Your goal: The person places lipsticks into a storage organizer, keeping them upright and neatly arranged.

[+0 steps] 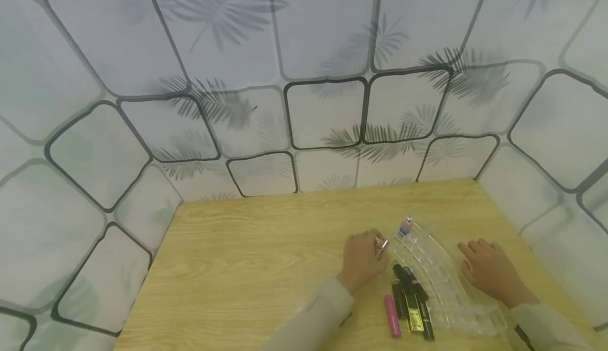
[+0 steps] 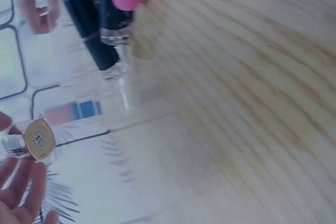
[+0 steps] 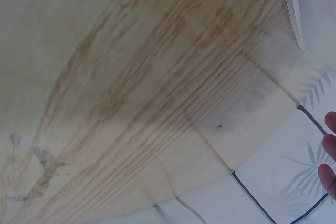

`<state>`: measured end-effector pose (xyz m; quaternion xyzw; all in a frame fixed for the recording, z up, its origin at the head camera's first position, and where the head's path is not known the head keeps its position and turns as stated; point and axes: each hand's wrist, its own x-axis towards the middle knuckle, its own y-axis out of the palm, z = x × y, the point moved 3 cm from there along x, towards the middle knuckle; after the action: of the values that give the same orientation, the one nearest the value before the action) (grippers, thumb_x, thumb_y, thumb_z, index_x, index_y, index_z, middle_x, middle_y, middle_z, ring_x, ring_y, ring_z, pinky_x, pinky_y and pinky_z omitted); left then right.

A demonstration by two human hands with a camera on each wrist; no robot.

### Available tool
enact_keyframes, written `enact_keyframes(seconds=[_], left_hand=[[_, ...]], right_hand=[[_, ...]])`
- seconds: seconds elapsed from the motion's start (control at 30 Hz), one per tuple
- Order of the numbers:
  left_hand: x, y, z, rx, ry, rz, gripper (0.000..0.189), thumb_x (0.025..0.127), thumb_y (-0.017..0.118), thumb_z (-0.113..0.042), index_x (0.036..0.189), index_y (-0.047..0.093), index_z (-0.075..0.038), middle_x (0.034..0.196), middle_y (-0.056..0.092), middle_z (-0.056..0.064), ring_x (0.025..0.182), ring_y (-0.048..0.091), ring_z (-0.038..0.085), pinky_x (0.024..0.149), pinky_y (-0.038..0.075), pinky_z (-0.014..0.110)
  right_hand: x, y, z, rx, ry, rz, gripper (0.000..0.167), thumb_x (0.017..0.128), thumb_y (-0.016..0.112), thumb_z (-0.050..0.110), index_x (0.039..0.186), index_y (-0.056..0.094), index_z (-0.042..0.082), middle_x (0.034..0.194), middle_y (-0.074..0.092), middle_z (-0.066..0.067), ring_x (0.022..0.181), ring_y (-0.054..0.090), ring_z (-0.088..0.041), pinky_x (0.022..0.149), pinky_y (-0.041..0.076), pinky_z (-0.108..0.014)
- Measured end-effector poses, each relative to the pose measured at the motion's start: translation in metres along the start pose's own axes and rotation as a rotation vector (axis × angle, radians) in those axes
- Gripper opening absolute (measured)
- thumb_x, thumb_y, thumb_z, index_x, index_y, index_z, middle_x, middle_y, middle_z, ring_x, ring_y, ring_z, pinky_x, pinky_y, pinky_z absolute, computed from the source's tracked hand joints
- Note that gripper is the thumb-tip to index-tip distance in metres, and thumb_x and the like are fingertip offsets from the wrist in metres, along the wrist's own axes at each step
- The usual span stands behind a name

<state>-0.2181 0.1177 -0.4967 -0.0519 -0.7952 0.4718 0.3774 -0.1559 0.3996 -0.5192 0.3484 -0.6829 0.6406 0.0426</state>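
Note:
My left hand (image 1: 363, 260) pinches a small silvery cosmetic tube (image 1: 381, 246) beside the left edge of a clear, curved, stepped organizer (image 1: 439, 274). In the left wrist view the tube's broad, labelled gold-pink base (image 2: 40, 139) faces the camera, fingers behind and below it. A pink and blue cosmetic (image 1: 406, 225) stands in the organizer's far end. Nearer me, several black tubes (image 1: 400, 299), one with a gold section (image 1: 415, 320), and a pink tube (image 1: 392, 315) lie along the organizer's left side. My right hand (image 1: 491, 269) is beside its right edge, holding nothing, fingers loosely bent.
The wood-grain table (image 1: 247, 266) meets a patterned backdrop (image 1: 328, 113) at the back and on both sides. In the right wrist view a clear edge of the organizer (image 3: 294, 11) shows at the upper right.

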Motion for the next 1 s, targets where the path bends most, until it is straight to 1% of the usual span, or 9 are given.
enact_keyframes(seconds=[0.07,0.13,0.23,0.37,0.5,0.57,0.73,0.93,1.0], left_hand=[[0.002,-0.004,-0.002,-0.034,0.036,-0.075,0.024,0.072,0.071,-0.028,0.092,0.062,-0.017,0.070,0.064,-0.010,0.059,0.052,0.000,0.071,0.045,0.019],[0.003,-0.007,-0.005,-0.061,0.067,-0.125,0.026,0.071,0.073,-0.027,0.092,0.062,-0.017,0.073,0.066,-0.009,0.061,0.054,0.000,0.074,0.045,0.020],[0.004,-0.010,-0.008,-0.085,0.101,-0.169,0.027,0.071,0.074,-0.026,0.093,0.061,-0.016,0.075,0.066,-0.008,0.063,0.055,0.001,0.075,0.046,0.020],[0.005,-0.013,-0.010,-0.118,0.115,-0.204,0.029,0.071,0.075,-0.024,0.094,0.061,-0.013,0.077,0.066,-0.006,0.066,0.059,0.005,0.075,0.047,0.021],[0.007,-0.013,-0.011,-0.182,0.110,-0.207,0.030,0.072,0.074,-0.021,0.096,0.060,-0.011,0.079,0.066,-0.004,0.069,0.061,0.008,0.074,0.046,0.019],[0.008,-0.011,-0.012,-0.222,0.106,-0.197,0.030,0.073,0.073,-0.020,0.097,0.059,-0.010,0.079,0.065,-0.002,0.069,0.061,0.008,0.072,0.045,0.016],[0.010,-0.005,-0.013,-0.271,0.106,-0.185,0.030,0.074,0.072,-0.017,0.099,0.056,-0.009,0.081,0.063,-0.001,0.070,0.059,0.007,0.067,0.043,0.007],[0.013,-0.001,-0.016,-0.305,0.107,-0.177,0.029,0.075,0.071,-0.014,0.099,0.055,-0.007,0.081,0.061,-0.001,0.070,0.058,0.007,0.067,0.041,0.004],[0.014,-0.001,-0.018,-0.305,0.105,-0.179,0.028,0.075,0.071,-0.014,0.098,0.055,-0.007,0.080,0.061,-0.001,0.070,0.058,0.008,0.066,0.041,0.004]], right_hand=[[-0.001,0.000,0.000,-0.001,0.001,-0.003,0.034,0.065,0.059,0.019,0.093,0.061,-0.001,0.073,0.059,-0.011,0.066,0.053,-0.027,0.055,0.043,-0.042],[-0.001,0.000,-0.001,-0.004,0.000,-0.006,0.034,0.065,0.059,0.019,0.093,0.061,-0.001,0.073,0.058,-0.010,0.065,0.052,-0.026,0.055,0.043,-0.042],[-0.001,-0.001,0.000,0.000,-0.005,-0.016,0.033,0.066,0.058,0.019,0.092,0.061,-0.001,0.072,0.058,-0.010,0.064,0.052,-0.026,0.054,0.043,-0.041],[-0.001,-0.001,0.001,0.006,-0.015,-0.026,0.032,0.068,0.057,0.020,0.092,0.061,-0.001,0.071,0.058,-0.010,0.063,0.051,-0.025,0.054,0.042,-0.040],[0.001,-0.002,0.002,0.005,-0.020,-0.030,0.031,0.070,0.055,0.021,0.091,0.061,-0.001,0.071,0.057,-0.009,0.062,0.050,-0.024,0.053,0.041,-0.040],[0.001,-0.001,0.002,0.004,-0.023,-0.037,0.030,0.074,0.051,0.022,0.091,0.060,-0.001,0.070,0.056,-0.008,0.061,0.049,-0.024,0.052,0.040,-0.039],[0.000,0.001,0.002,0.002,-0.033,-0.045,0.033,0.080,0.042,0.025,0.090,0.060,0.000,0.068,0.055,-0.007,0.059,0.046,-0.021,0.050,0.038,-0.036],[0.000,0.001,0.001,0.002,-0.028,-0.036,0.030,0.075,0.049,0.022,0.091,0.060,-0.001,0.068,0.055,-0.007,0.060,0.047,-0.021,0.051,0.038,-0.035],[0.001,0.000,0.001,0.002,-0.029,-0.036,0.030,0.075,0.049,0.022,0.090,0.060,-0.001,0.068,0.055,-0.007,0.059,0.047,-0.020,0.050,0.038,-0.035]])
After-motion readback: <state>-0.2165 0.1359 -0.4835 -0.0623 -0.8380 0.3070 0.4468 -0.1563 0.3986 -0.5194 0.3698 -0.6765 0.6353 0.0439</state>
